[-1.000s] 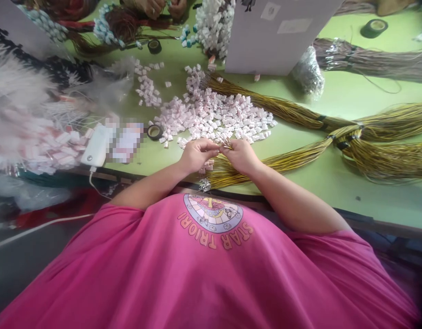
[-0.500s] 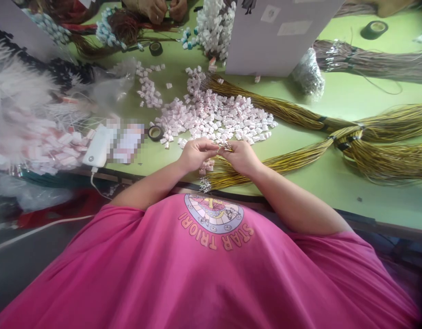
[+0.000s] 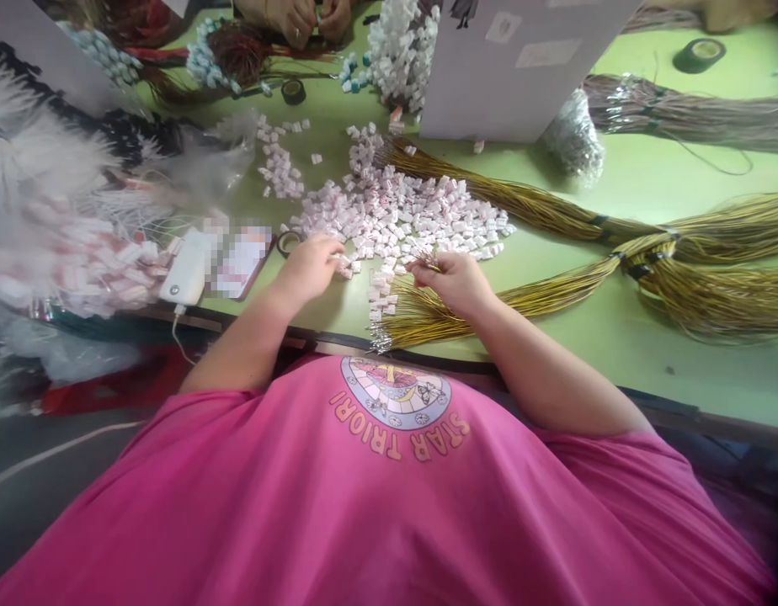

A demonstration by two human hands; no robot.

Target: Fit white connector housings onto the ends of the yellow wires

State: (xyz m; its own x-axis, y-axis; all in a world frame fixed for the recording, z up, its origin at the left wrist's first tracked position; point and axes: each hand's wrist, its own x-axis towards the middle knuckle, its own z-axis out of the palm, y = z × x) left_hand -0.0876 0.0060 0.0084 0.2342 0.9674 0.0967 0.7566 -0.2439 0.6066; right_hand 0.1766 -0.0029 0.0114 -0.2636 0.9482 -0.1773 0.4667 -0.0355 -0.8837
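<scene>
My left hand [image 3: 310, 268] is at the near left edge of a heap of small white plastic connector housings [image 3: 402, 210]. Its fingers are curved and apart, with the fingertips by a few loose housings [image 3: 348, 268]; whether they touch is hard to see. My right hand [image 3: 455, 279] is closed on several thin yellow-and-black wires, whose metal-tipped ends [image 3: 423, 259] fan out toward the heap. Below it, a bundle of the same wires [image 3: 427, 324] lies on the table. Several housings [image 3: 382, 295] sit in a column beside that bundle's tips.
A phone [image 3: 242, 261] and a white power bank [image 3: 188, 268] with a cable lie left, near a tape roll [image 3: 289, 242]. A grey-white panel [image 3: 521, 71] stands behind the heap. More wire bundles [image 3: 711, 244] stretch right. Another person's hands [image 3: 306, 18] work across the table.
My left hand has moved left, away from my right hand and the wire ends, to the loose housings. My right hand stays nearly in place, holding the wires.
</scene>
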